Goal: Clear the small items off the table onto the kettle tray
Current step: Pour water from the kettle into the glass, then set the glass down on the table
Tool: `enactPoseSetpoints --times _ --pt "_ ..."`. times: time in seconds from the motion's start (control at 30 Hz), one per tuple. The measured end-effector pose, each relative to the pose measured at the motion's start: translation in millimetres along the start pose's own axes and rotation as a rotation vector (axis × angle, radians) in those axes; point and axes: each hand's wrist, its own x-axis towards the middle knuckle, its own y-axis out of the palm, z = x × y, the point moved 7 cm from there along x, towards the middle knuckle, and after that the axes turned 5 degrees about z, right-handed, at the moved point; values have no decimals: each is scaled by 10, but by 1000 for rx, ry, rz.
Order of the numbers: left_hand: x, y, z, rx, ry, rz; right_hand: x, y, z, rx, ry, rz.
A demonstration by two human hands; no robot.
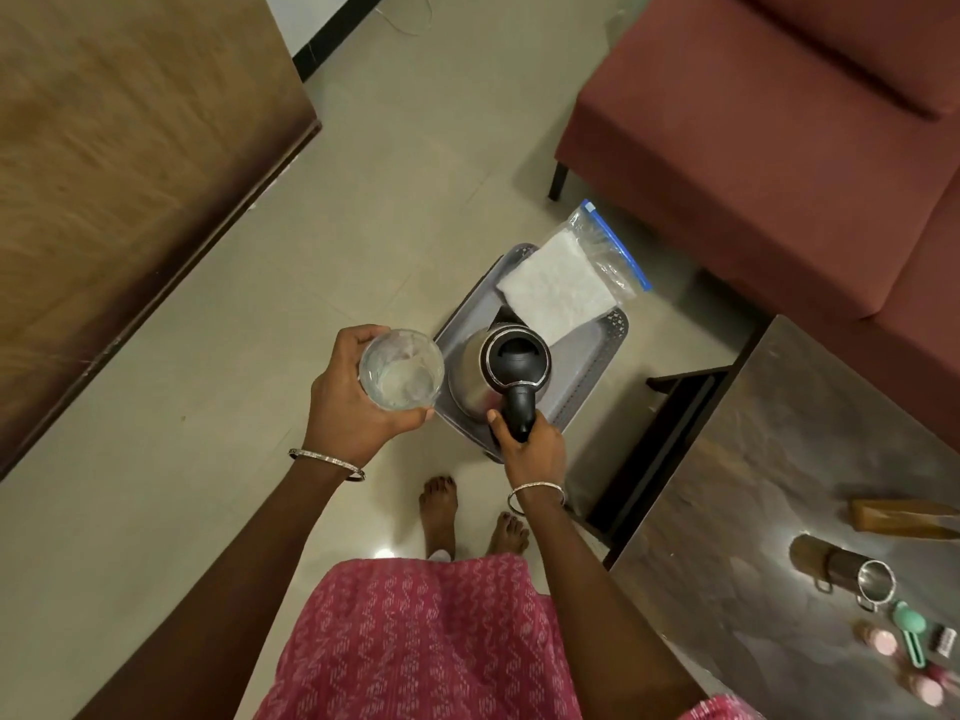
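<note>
1. Down on the floor by your feet, the grey tray (597, 379) carries the kettle (511, 366); your right hand (530, 445) is wrapped round its black handle.
2. Your left hand (347, 402) grips a clear glass (402, 368) just beside the kettle.
3. You seem to be setting the glass down; it needs a bare spot on the tray.
4. On the table (779, 459), well apart, the steel cup (852, 574) and the pink and green pieces (909, 623) wait.

Maroon sofa (779, 122) and wooden panel (130, 174) flank the tiled floor (389, 226).
</note>
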Motion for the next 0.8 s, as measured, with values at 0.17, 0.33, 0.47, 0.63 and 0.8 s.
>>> enactPoseSetpoints --times 0.17,0.33,0.47,0.63,0.8 --pt "-91 39 10 -1 -2 -12 -57 186 126 84 126 -102" --pt "-171 -10 14 18 -7 -44 -41 408 335 258 304 -116" --pt "-226 -89 15 39 -11 -79 75 562 435 405 503 -62" --pt "-255 -156 3 27 -25 -102 205 678 565 604 641 -22" --pt "-299 -180 -30 23 -29 -112 203 750 686 932 662 62"
